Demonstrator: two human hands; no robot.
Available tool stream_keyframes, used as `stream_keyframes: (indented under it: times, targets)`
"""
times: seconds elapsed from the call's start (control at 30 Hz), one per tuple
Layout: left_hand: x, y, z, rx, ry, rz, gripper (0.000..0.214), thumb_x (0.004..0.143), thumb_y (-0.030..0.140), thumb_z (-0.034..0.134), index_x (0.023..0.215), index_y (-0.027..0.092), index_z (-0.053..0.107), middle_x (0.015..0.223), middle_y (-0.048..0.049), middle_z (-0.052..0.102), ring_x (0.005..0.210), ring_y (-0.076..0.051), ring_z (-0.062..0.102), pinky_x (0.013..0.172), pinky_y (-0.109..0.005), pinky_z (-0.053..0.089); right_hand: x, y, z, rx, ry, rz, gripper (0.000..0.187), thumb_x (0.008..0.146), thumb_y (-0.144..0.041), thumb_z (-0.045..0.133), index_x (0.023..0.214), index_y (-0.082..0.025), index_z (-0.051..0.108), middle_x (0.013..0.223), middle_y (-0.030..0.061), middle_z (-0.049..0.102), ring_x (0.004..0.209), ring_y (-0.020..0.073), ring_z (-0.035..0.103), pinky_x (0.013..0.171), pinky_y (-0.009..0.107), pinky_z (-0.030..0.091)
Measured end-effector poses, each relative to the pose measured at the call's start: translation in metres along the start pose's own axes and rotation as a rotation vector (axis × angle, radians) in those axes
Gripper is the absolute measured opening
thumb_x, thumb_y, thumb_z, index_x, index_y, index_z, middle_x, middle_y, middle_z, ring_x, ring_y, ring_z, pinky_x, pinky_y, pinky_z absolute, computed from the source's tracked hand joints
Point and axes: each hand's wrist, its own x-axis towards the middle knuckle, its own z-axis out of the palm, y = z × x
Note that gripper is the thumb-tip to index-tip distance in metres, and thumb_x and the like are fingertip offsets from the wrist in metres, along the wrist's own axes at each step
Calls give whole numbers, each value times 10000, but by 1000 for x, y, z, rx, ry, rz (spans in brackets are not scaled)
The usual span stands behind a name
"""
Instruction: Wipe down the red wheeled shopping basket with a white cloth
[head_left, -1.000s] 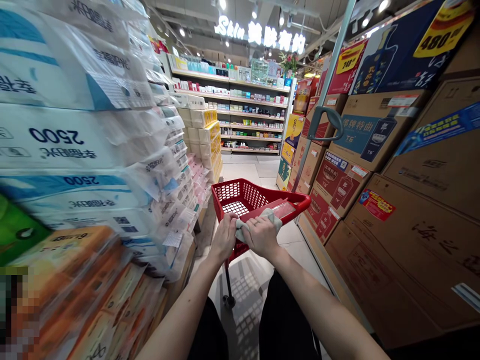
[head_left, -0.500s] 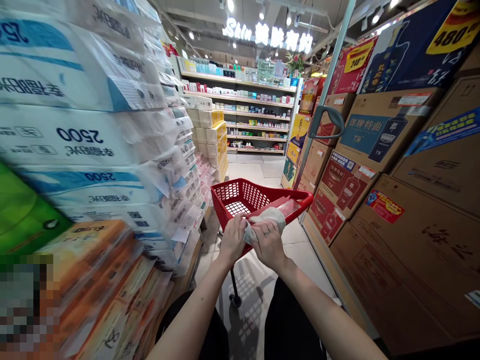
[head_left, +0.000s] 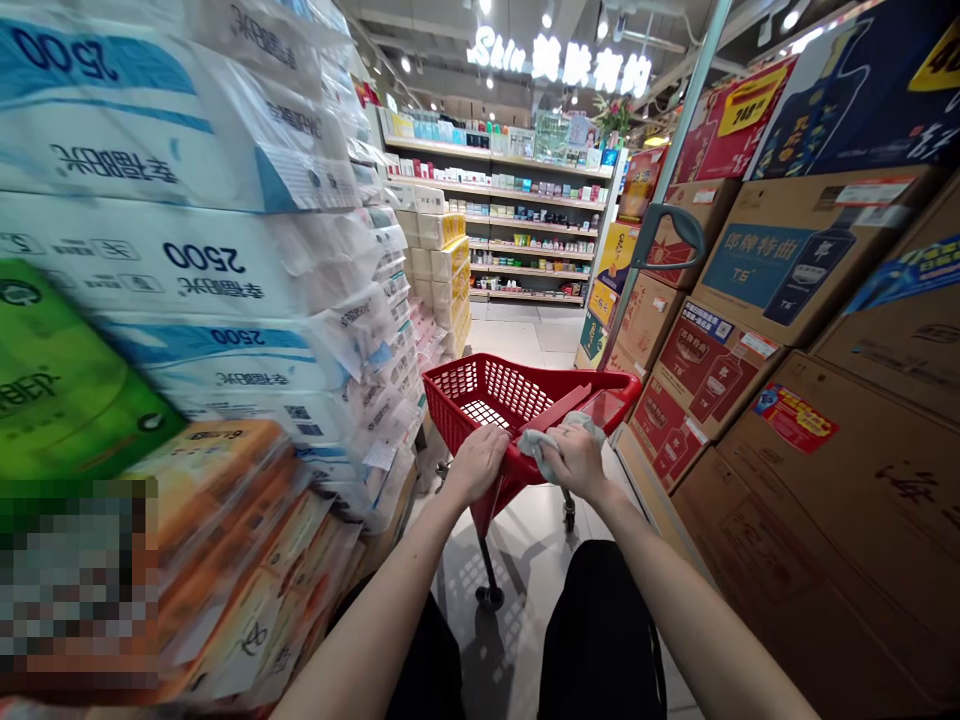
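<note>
A red plastic shopping cart [head_left: 480, 395] stands in the aisle right in front of me, its basket empty. My left hand [head_left: 478, 462] is closed over the near rim of the cart. My right hand [head_left: 576, 462] grips a crumpled grey-white cloth [head_left: 541, 445] and presses it against the cart's near rim, to the right of the left hand. Both forearms reach forward over my dark trousers.
Stacked packs of tissue paper [head_left: 210, 270] wall the left side. Brown liquor cartons [head_left: 810, 400] pile up on the right. A grey pole with a handle [head_left: 667, 225] rises beside the cart. Product shelves [head_left: 517, 220] close the aisle's far end. The tiled floor [head_left: 525, 340] runs ahead.
My view and the cart have shifted rightward and slightly forward. My hands have separated: the left now grips the rim alone, and the right has slid the cloth to the right along it.
</note>
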Motion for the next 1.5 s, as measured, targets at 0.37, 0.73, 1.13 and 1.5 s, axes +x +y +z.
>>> stream_keyframes:
  times: [0.37,0.73,1.13,1.5]
  targets:
    - [-5,14,15,204,66,-69,304,945,389,258,891,233,512,955,-60,589,1006,-225,499,1069,-529,199,-20,-35,6,-120,115,200,278,932,-251,383,997,-168,641,922,75,656,938,201,543,928,346,304]
    - [-4,4,15,187,41,-32,335,951,398,235,926,222,519,953,-58,560,973,-207,488,987,-440,329,7,-27,8,-291,-81,179,247,920,-281,430,820,-149,613,779,92,661,767,202,576,775,326,336]
    - [4,-28,19,66,-9,17,323,944,423,284,1043,229,522,995,-49,545,1012,-199,483,967,-407,364,-28,-30,16,-253,140,127,298,922,-178,403,1172,-181,564,1017,104,622,1000,236,514,979,417,302]
    - [13,-20,31,18,-42,17,311,943,390,287,1072,242,529,1055,-56,566,1039,-198,491,999,-437,352,21,-5,-7,-329,-377,288,388,958,-350,343,794,-186,654,738,86,703,667,191,645,646,292,385]
